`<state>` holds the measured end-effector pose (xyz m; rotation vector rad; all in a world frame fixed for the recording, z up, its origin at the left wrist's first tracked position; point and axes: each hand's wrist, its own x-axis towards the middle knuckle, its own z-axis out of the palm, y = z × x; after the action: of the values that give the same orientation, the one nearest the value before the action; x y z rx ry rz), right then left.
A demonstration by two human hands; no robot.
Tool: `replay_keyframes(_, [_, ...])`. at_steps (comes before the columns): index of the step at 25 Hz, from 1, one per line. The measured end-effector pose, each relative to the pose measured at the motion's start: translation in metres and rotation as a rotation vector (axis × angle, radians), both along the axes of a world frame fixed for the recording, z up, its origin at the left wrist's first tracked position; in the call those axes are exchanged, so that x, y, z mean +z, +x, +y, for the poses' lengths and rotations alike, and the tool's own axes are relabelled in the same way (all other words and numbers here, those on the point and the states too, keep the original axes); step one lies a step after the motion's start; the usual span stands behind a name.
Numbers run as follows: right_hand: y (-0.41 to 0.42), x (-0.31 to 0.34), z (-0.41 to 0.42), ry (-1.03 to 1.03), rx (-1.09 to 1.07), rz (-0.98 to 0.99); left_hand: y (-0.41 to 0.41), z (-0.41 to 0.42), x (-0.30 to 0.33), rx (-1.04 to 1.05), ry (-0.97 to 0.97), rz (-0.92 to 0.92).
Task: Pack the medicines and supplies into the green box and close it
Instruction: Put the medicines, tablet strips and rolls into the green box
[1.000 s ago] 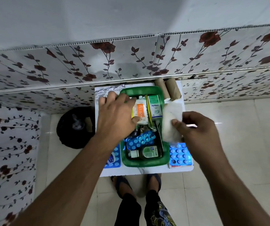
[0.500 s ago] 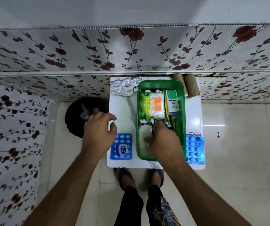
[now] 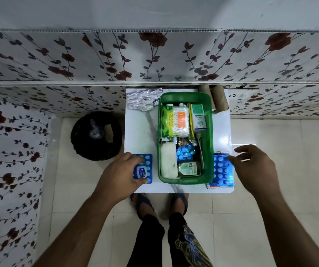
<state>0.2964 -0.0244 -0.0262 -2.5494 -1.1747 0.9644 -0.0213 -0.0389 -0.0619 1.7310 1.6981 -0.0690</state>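
Observation:
The open green box [image 3: 210,143] stands in the middle of a small white table [image 3: 141,132]. It holds a cotton swab pack [image 3: 176,120], an Optibex carton [image 3: 198,117], a white cotton roll [image 3: 168,160], a blue blister strip [image 3: 184,153] and a green bottle [image 3: 189,168]. My left hand [image 3: 122,174] grips a blue blister pack [image 3: 147,166] left of the box, fingers on top and thumb at its near edge; a small blue tin [image 3: 140,171] lies on it. My right hand [image 3: 254,166] is spread, fingertips at the edge of another blue blister pack [image 3: 221,170] right of the box. No lid is in view.
A silver foil strip [image 3: 143,99] lies at the table's back left. Two cardboard tubes [image 3: 219,101] lean at the back right against the floral wall. A black bin [image 3: 97,135] stands on the floor to the left. My feet are under the front edge.
My right hand put the white cotton roll into the box, then drew out to the right blister pack. My left hand left the box and closed on the left blister pack.

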Motion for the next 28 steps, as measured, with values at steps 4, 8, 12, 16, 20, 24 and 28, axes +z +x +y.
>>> replay_keyframes(4, [0.012,-0.037,-0.018,-0.174,0.054,0.010,0.008,-0.004,-0.014,-0.119,0.075,0.083])
replay_keyframes(8, [0.010,-0.047,-0.022,-0.154,-0.006,0.001,0.011,-0.005,-0.012,-0.109,0.062,0.051])
replay_keyframes(12, [0.013,-0.046,-0.019,-0.135,-0.102,0.110,0.020,0.003,0.034,0.169,0.277,-0.099])
replay_keyframes(16, [0.026,-0.039,-0.015,-0.087,-0.179,0.232,0.080,0.027,0.074,-0.017,0.392,-0.205])
replay_keyframes(20, [0.036,-0.029,-0.017,-0.036,-0.250,0.336,0.130,0.043,0.040,-0.306,0.113,-0.052])
replay_keyframes(24, [0.046,-0.013,-0.011,0.031,-0.287,0.329,0.151,0.036,0.018,-0.341,-0.024,-0.001])
replay_keyframes(28, [0.038,0.030,-0.001,0.238,-0.310,0.343,0.124,0.041,0.039,-0.111,0.103,-0.201])
